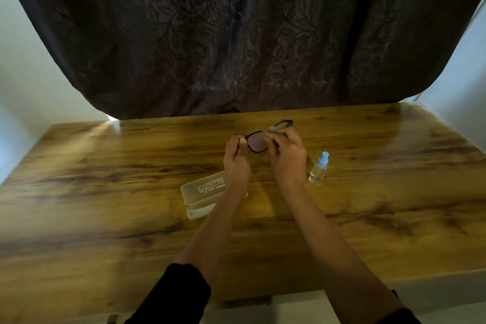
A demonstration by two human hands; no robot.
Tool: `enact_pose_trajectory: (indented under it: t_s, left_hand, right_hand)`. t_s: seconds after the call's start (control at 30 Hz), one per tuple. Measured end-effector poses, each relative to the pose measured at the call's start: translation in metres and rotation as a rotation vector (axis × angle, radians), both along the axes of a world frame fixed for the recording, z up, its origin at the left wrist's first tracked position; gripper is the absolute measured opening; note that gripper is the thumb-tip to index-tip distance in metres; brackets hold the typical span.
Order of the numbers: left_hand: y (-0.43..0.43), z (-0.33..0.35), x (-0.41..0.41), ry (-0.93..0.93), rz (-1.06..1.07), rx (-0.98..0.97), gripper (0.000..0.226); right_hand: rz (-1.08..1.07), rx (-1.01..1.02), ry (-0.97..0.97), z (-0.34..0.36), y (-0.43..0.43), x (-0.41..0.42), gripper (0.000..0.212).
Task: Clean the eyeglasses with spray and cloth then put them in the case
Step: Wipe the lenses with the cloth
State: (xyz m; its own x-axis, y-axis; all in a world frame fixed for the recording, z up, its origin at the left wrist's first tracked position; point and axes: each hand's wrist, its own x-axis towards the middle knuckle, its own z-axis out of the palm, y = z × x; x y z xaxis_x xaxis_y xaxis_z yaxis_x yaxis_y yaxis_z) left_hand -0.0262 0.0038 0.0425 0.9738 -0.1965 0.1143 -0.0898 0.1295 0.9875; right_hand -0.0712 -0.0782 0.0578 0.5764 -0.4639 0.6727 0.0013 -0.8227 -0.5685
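Black-framed eyeglasses [256, 142] are held up over the middle of the wooden table [105, 192]. My left hand [236, 160] pinches the frame's left end. My right hand [286, 155] pinches a small grey cloth [271, 129] against the frame near the bridge and the right lens. A pale translucent case [202, 188] lies open on the table under my left forearm, partly hidden by it. A small clear spray bottle [318, 168] with a blue cap stands upright just right of my right hand.
A dark patterned curtain [242, 34] hangs behind the table's far edge. White walls flank it on both sides. The table's near edge runs across the bottom of the view.
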Motion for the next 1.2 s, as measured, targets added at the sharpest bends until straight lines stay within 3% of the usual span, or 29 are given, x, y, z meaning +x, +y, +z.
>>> enact_pose_trajectory:
  t_s: [0.13,0.27,0.47,0.67,0.87,1.07,1.2]
  left_hand:
    - [0.0,0.004,0.0,0.025,-0.01,0.0,0.03]
    - [-0.002,0.006,-0.001,0.037,-0.037,-0.034,0.026]
    - [-0.001,0.004,-0.001,-0.015,0.012,-0.016,0.033]
    - [0.001,0.006,-0.003,0.047,-0.05,-0.055,0.025]
    - [-0.003,0.012,-0.005,0.043,0.032,-0.042,0.025]
    - [0.001,0.01,0.0,0.042,-0.056,-0.04,0.028]
    - [0.002,0.012,-0.002,0.046,-0.007,-0.009,0.03]
  right_hand:
    - [0.026,-0.032,-0.024,0.005,0.009,0.001,0.015]
    - [0.142,-0.075,-0.022,0.002,0.023,-0.001,0.028]
    - [-0.003,0.037,-0.056,0.008,0.0,-0.002,0.015]
    - [0.143,-0.077,-0.007,0.004,0.028,-0.007,0.024]
    - [-0.006,0.023,-0.007,0.011,0.001,-0.003,0.015]
    - [0.104,-0.083,-0.023,0.006,0.028,-0.005,0.025]
    - [0.042,-0.037,0.002,0.006,0.012,-0.004,0.016]
